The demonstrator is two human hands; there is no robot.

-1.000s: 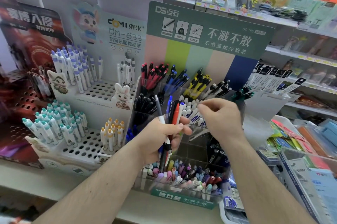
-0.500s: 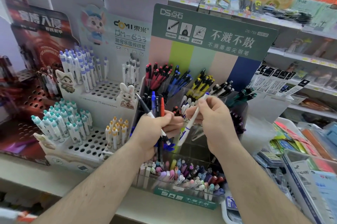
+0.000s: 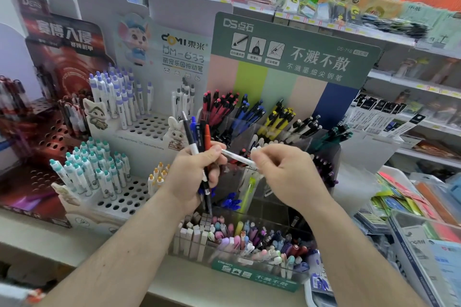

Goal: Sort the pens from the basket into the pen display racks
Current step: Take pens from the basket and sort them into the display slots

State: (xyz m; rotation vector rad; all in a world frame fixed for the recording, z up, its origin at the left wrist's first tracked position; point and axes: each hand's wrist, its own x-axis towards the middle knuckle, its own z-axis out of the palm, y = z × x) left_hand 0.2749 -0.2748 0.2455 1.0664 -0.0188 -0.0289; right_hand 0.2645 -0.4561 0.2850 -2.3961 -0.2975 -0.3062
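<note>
Pen (image 3: 238, 159) near-horizontal, between both hands

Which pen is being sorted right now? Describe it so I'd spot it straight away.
Start at the green-headed display rack in the middle. In front of it, the left hand grips a bundle of pens standing upright, and the right hand pinches one white pen. Unlike the bundled ones, it lies nearly level, bridging the gap between the two hands.
</note>
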